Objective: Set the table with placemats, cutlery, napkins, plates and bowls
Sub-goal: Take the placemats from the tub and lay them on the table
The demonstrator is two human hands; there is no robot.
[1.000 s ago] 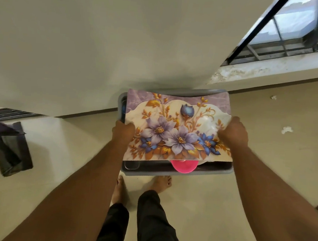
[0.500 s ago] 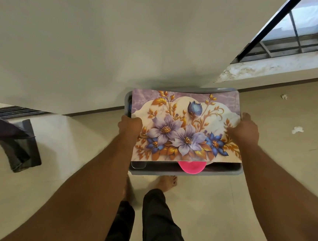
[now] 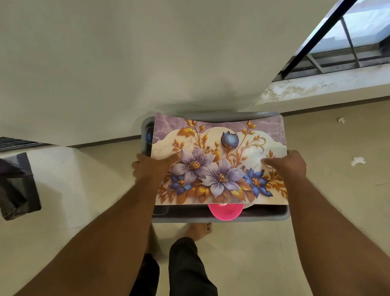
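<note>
Head view: grey tray (image 3: 225, 219) carried at waist height over tiled floor (image 3: 262, 260), near wall. Floral placemat (image 3: 218, 164) lies across tray top. Left hand (image 3: 150, 170) grips tray's left edge, thumb on placemat. Right hand (image 3: 287, 164) grips right edge, thumb on placemat. Pink bowl (image 3: 225, 212) shows under placemat's near edge. Dark cloth (image 3: 11, 186) at left.

Soft daylight, wide-angle edge distortion

i saw the placemat (image 3: 221, 162) lying atop the bin (image 3: 218, 218), a bowl (image 3: 225, 210) under its near edge.
</note>
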